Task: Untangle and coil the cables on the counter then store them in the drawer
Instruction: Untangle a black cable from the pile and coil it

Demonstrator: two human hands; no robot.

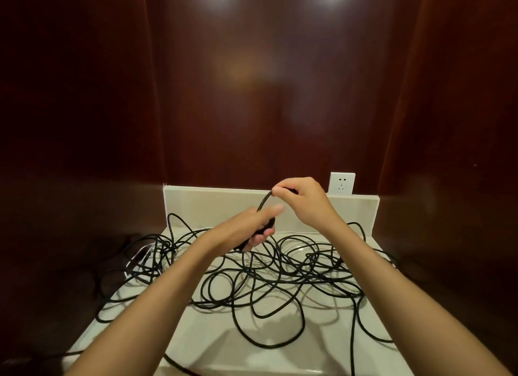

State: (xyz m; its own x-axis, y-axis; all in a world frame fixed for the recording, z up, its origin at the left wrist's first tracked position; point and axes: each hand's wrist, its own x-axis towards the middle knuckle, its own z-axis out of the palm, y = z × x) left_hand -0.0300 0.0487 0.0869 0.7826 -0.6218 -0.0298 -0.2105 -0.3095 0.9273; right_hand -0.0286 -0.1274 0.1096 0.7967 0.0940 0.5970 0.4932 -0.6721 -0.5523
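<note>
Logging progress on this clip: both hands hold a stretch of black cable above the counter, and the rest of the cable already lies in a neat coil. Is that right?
Not quite. Both the left hand and the right hand do hold a stretch of black cable above the counter, but the rest lies as a loose tangle sprawled over it, not a neat coil. The head view shows this.

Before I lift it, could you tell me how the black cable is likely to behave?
Probably floppy: the black cable sprawls in loose loops over the counter. It likely snags, since the loops cross. The short span between left hand and right hand arcs, suggesting slight springiness.
</note>
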